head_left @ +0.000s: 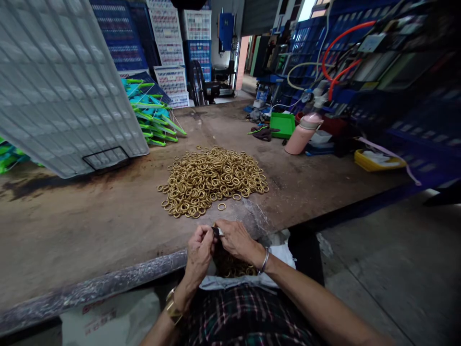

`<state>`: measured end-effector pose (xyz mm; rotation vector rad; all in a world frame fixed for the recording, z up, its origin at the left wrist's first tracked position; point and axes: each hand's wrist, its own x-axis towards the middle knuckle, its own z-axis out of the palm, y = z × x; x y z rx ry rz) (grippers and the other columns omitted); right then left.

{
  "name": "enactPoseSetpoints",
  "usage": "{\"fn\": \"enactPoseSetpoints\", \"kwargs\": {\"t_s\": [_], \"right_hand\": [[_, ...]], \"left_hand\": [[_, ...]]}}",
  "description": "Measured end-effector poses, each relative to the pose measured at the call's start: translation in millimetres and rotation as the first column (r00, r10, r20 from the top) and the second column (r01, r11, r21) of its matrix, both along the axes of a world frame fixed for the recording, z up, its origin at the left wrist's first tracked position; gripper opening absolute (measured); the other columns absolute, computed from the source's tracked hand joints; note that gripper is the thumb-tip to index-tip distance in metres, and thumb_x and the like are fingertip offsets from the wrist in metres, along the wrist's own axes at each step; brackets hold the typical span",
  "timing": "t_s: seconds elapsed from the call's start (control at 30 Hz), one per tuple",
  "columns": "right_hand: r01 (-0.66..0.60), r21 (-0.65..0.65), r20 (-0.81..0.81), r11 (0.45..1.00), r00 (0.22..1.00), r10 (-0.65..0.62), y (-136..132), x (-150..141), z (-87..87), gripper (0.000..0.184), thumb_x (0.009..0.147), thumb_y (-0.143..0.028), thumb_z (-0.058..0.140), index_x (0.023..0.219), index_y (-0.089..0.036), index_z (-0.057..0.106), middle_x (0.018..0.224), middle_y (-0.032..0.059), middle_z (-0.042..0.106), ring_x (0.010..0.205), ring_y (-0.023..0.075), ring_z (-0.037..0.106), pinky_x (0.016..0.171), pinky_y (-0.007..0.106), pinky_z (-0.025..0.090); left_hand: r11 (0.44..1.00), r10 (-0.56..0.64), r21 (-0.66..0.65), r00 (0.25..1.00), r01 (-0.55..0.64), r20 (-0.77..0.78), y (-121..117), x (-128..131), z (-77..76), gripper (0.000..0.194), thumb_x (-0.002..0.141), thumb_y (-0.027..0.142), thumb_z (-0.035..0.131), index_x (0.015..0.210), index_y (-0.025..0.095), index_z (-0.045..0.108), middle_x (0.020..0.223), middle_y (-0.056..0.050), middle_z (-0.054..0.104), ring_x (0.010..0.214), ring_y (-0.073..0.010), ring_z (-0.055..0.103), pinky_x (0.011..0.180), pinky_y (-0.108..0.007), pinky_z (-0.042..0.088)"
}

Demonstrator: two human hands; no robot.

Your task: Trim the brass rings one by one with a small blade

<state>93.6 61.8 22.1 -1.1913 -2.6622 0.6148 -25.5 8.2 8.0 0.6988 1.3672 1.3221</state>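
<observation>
My left hand (200, 249) and my right hand (237, 241) meet at the table's front edge, their fingers pinched close together. Between the fingertips is a small black and white piece (217, 231); its kind is too small to tell, and the fingers partly cover it. Just beyond them lies a heap of brass-coloured rings (216, 179), with one loose ring (222, 206) nearest my hands. Below my hands, a white bag (283, 254) lies open on my lap, with more rings (234, 267) inside, partly hidden by my right hand.
On the left, a large whitish ribbed panel (72, 86) leans beside green and blue plastic pieces (154, 115). To the right stand a pink bottle (304, 133), a green tray (282, 125) and a yellow tray (378, 161). Stacked crates (169, 79) are behind the wooden table (90, 216).
</observation>
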Motion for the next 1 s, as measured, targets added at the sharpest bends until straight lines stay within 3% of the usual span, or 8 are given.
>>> {"fn": "enactPoseSetpoints", "kwargs": {"t_s": [0.2,0.4,0.5,0.7,0.77,0.9,1.0], "right_hand": [[0.116,0.02,0.126,0.993,0.985,-0.118,15.1,1.7,-8.5,0.025,0.076,-0.011,0.039,0.097,-0.013,0.053,0.082,0.0088,0.064,0.069,0.0169,0.056,0.059,0.025,0.031],[0.323,0.092,0.064,0.942,0.942,-0.329,47.7,6.6,-12.7,0.022,0.084,-0.018,0.04,0.103,-0.017,0.05,0.093,0.0081,0.063,0.083,0.0168,0.058,0.066,0.024,0.033],[0.317,0.11,0.049,0.942,0.945,-0.323,54.5,0.4,-12.7,0.019,0.086,-0.025,0.042,0.102,-0.019,0.049,0.096,0.0068,0.062,0.086,0.017,0.057,0.067,0.024,0.033],[0.3,0.112,0.059,0.947,0.95,-0.308,58.9,-7.2,-13.1,0.018,0.083,-0.026,0.045,0.1,-0.019,0.049,0.092,0.0055,0.063,0.081,0.0167,0.058,0.062,0.025,0.03],[0.304,0.089,0.059,0.948,0.949,-0.31,60.1,-5.1,-12.9,0.019,0.083,-0.026,0.046,0.1,-0.019,0.049,0.088,0.0048,0.064,0.078,0.0166,0.058,0.06,0.025,0.029],[0.299,0.065,0.053,0.952,0.952,-0.302,59.7,1.1,-14.3,0.018,0.083,-0.025,0.044,0.1,-0.019,0.049,0.082,0.0038,0.063,0.073,0.0156,0.058,0.058,0.024,0.027],[0.253,0.072,0.014,0.965,0.967,-0.255,55.5,4.9,-16.7,0.015,0.083,-0.022,0.042,0.096,-0.019,0.051,0.079,0.0031,0.062,0.069,0.0149,0.056,0.057,0.024,0.026]], "left_hand": [[0.999,-0.049,-0.021,0.997,0.05,0.064,-6.8,2.0,7.9,0.035,0.068,0.049,0.061,0.071,0.018,0.047,0.052,0.007,0.048,0.037,-0.0027,0.035,0.035,-0.014,0.023],[0.999,-0.041,-0.006,0.918,0.047,0.394,-6.2,-2.1,13.0,0.031,0.07,0.043,0.063,0.072,0.016,0.048,0.063,0.003,0.056,0.041,-0.0028,0.04,0.035,-0.014,0.025],[1.0,0.008,-0.023,0.869,0.004,0.494,-3.0,-5.1,7.6,0.029,0.071,0.039,0.064,0.075,0.015,0.05,0.072,-0.002,0.06,0.049,-0.0058,0.048,0.037,-0.015,0.03],[0.995,0.05,-0.095,0.752,0.016,0.657,2.4,-13.9,3.4,0.022,0.067,0.024,0.067,0.083,0.016,0.054,0.066,0.0,0.06,0.051,-0.0089,0.053,0.037,-0.015,0.034],[0.99,0.083,-0.142,0.718,0.023,0.691,5.4,-16.2,4.2,0.016,0.068,0.021,0.066,0.078,0.014,0.055,0.065,-0.001,0.059,0.051,-0.009,0.054,0.038,-0.015,0.037],[0.978,0.152,-0.206,0.733,-0.016,0.663,10.1,-16.6,6.0,0.012,0.072,0.018,0.062,0.069,0.013,0.052,0.067,-0.003,0.06,0.052,-0.009,0.056,0.038,-0.016,0.041],[0.986,0.113,-0.165,0.788,-0.015,0.606,11.5,-15.1,6.3,0.015,0.069,0.018,0.066,0.076,0.015,0.053,0.067,0.0,0.059,0.053,-0.0087,0.057,0.039,-0.015,0.041]]}}
